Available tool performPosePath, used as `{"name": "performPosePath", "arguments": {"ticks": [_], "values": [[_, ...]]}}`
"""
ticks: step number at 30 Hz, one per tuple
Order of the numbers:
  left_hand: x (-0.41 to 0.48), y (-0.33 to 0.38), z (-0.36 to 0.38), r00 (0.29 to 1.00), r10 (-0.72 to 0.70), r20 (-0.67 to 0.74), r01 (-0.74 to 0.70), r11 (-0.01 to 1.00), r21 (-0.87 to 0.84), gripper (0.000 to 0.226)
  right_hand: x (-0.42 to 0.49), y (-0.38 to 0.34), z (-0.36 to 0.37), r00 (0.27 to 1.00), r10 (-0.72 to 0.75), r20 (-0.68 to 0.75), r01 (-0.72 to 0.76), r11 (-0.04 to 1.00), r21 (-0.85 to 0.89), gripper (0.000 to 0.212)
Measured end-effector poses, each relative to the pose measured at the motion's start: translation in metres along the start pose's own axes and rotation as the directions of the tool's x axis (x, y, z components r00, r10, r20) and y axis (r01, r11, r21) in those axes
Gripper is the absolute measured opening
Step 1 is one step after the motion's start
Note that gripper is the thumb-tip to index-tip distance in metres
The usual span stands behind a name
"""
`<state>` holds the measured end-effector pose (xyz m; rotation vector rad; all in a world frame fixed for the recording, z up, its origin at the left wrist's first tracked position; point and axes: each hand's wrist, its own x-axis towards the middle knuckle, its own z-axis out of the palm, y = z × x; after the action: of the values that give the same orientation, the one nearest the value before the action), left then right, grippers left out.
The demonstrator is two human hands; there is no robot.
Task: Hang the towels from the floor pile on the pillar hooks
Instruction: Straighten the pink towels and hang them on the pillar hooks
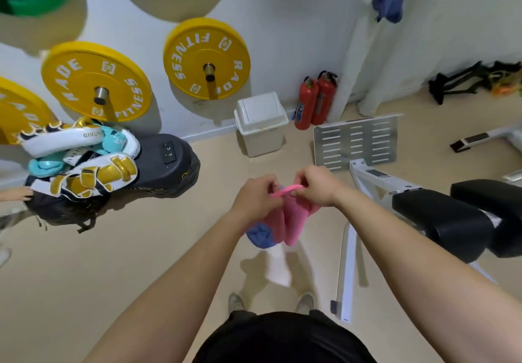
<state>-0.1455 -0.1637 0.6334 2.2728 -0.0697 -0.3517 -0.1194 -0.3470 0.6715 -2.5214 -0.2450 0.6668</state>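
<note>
Pink towel (293,218): we hold it above the floor (141,249), well apart from the pillar (360,52).
Grip: our left hand (255,196) and right hand (317,186) both pinch its top edge.
Risk: we judge this thin pinch could slip and drop it.

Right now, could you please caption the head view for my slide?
Left hand and right hand pinch a pink towel over the floor pile; a blue towel hangs on the pillar.

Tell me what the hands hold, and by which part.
The left hand and right hand pinch the pink towel by its top edge, pulled taut between them; the cloth hangs below.
</note>
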Motion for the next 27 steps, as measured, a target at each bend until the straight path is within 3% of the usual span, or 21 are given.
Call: {"name": "performPosePath", "arguments": {"ticks": [2, 6, 10, 15, 19, 21, 23, 27], "values": [[-0.004, 0.002, -0.007, 1.000, 0.010, 0.003, -0.010, 1.000, 0.012, 0.017, -0.004, -0.006, -0.007, 1.000, -0.011, 0.026, 0.011, 1.000, 0.008, 0.019], [-0.011, 0.001, -0.020, 0.997, -0.025, 0.072, 0.021, 0.998, 0.064, 0.015, -0.008, -0.017, -0.019, 0.991, -0.115, -0.064, 0.113, 0.993, -0.031, 0.010], [-0.014, -0.006, -0.031, 0.994, 0.069, 0.087, -0.070, 0.998, 0.003, 0.013, -0.008, -0.024, -0.023, 0.984, -0.157, -0.081, 0.152, 0.987, -0.061, 0.015], [-0.014, -0.020, -0.050, 0.987, 0.158, 0.036, -0.161, 0.980, 0.117, 0.012, -0.010, -0.012, -0.027, 0.979, -0.157, -0.132, 0.145, 0.985, -0.096, 0.024], [-0.016, -0.020, -0.057, 0.986, 0.167, -0.022, -0.158, 0.963, 0.219, 0.013, -0.020, -0.008, -0.029, 0.991, -0.134, -0.001, 0.134, 0.991, 0.010, 0.021], [-0.018, -0.018, -0.055, 0.983, 0.168, -0.078, -0.152, 0.972, 0.181, 0.014, -0.023, -0.011, -0.026, 0.986, -0.163, 0.032, 0.158, 0.980, 0.124, 0.011], [-0.019, -0.018, -0.050, 0.983, 0.159, -0.095, -0.143, 0.977, 0.157, 0.016, -0.025, -0.014, -0.025, 0.980, -0.196, -0.012, 0.195, 0.959, 0.204, 0.011], [-0.022, -0.026, -0.044, 0.993, 0.119, 0.028, -0.122, 0.972, 0.203, 0.025, -0.021, -0.008, -0.029, 0.963, -0.170, -0.208, 0.212, 0.957, 0.198, 0.016]]}}
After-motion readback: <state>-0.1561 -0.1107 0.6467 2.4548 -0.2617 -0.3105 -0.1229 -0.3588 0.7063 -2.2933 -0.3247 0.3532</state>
